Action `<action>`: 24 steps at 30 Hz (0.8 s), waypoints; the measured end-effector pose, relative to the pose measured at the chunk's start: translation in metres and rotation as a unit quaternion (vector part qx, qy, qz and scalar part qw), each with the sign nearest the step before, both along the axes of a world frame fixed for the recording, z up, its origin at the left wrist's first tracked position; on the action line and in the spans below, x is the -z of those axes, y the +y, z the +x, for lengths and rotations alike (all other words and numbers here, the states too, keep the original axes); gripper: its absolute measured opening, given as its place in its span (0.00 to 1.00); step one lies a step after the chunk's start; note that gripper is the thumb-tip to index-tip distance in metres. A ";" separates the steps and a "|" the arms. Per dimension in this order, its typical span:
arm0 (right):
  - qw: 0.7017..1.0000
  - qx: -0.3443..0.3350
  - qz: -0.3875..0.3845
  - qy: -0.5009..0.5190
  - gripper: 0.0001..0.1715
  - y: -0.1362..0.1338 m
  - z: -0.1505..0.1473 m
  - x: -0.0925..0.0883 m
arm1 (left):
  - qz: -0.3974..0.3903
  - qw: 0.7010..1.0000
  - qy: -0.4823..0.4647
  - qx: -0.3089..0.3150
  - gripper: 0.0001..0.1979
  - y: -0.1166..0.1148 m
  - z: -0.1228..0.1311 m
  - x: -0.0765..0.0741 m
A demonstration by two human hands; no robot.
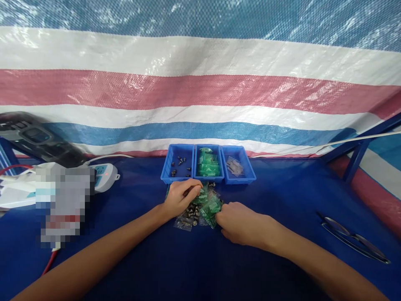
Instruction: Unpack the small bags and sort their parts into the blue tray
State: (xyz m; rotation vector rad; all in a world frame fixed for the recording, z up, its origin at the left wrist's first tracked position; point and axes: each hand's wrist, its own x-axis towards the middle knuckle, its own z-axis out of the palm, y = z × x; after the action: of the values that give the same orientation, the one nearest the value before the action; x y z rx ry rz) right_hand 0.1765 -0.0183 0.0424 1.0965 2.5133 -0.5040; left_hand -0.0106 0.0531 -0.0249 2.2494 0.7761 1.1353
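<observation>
A mixed pile of small dark screw-like metal parts point(191, 212), green packets and clear packets point(183, 223) lies on the blue table. My left hand point(181, 197) arches over the pile's left side, fingers bent together; what its fingertips hold, if anything, is hidden. At the pile's right side, my right hand point(237, 222) is closed at the edge of a shiny green packet point(211, 208). Behind the pile stand three blue bins: the left bin point(163, 171) holds several dark metal parts, the middle bin point(209, 179) green packets, the right bin point(250, 173) clear packets.
Eyeglasses point(354, 238) lie on the table point(282, 192) at right. To the left are a white power strip point(106, 177), a blurred-out item point(67, 200) with a red cable, and a dark device point(37, 136). Striped sheeting point(200, 92) hangs behind.
</observation>
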 end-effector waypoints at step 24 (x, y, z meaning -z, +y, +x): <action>0.684 0.361 0.065 0.631 0.10 0.022 -0.004 0.063 | -0.002 1.000 0.004 -0.016 0.07 0.000 0.002 0.002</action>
State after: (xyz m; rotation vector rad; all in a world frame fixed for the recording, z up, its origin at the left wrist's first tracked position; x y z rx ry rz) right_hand 0.1723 0.0038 -0.0203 2.4262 2.9580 -1.8644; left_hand -0.0085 0.0536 -0.0272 2.2481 0.8191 1.1383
